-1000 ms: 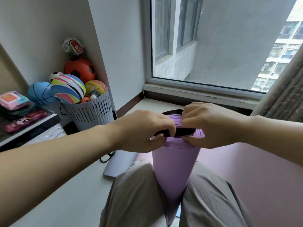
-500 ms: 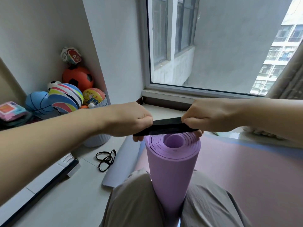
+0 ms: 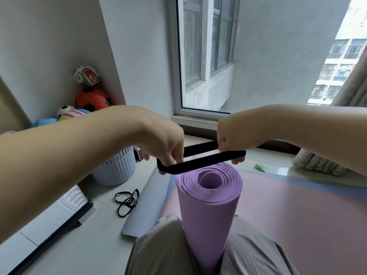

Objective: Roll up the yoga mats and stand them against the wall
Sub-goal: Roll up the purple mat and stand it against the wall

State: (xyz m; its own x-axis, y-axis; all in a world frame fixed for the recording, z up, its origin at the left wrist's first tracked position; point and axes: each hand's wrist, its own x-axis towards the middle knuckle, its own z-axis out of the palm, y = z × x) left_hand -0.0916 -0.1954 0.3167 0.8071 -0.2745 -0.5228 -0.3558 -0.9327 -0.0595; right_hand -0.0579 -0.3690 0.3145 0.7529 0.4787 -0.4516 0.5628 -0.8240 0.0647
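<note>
Just above the roll's open end, curling the fingers point(image 3: 175, 154) of the left hand point(image 3: 166, 139) and of the right hand point(image 3: 232, 133) round opposite ends of a black elastic band point(image 3: 200, 164), stretching it into a wide flat loop. Clamping the rolled purple mat point(image 3: 208, 213) upright between the knees point(image 3: 158, 245), directly below. Looks light, foam-soft and springy, prone to unwinding; best banded near the top, then gripped round the middle. Alongside, pink mat point(image 3: 297, 225) not yet rolled, flat on the floor.

Rolled mat point(image 3: 208, 215) upright between knees point(image 3: 158, 247), band point(image 3: 200, 163) above it, basket point(image 3: 117, 171) left
</note>
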